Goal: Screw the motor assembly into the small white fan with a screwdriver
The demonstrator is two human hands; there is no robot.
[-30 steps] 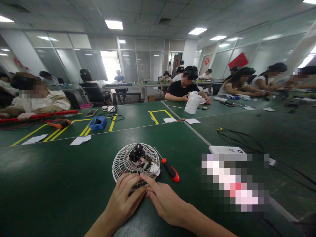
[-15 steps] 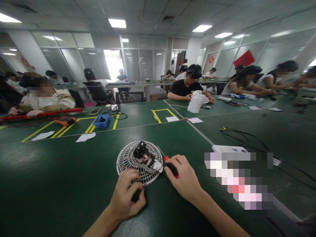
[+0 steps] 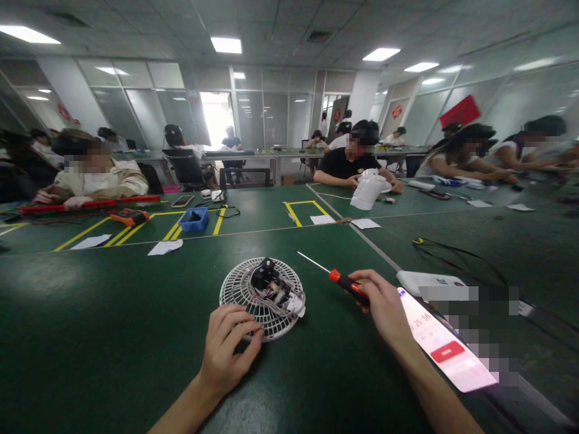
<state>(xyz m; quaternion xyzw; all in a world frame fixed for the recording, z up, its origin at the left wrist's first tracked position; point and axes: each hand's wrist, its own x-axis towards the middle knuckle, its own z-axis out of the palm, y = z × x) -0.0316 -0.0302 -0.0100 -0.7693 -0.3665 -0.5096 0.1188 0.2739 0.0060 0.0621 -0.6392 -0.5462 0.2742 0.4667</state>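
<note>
A round white fan grille lies flat on the green table, with a black motor and loose wires on top of it. My left hand rests at the grille's near edge, its fingers curled onto the rim. My right hand is closed round the red-and-black handle of a screwdriver, lifted off the table to the right of the grille; its thin metal shaft points up and to the left.
A phone with a lit screen lies just right of my right hand, beside a white flat device. Black cables run across the right side. Farther off are a blue tray, paper slips and several seated people.
My right hand left the grille's near edge, closed on the screwdriver lying right of it and lifted it to the right. My left hand stayed at the grille's rim.
</note>
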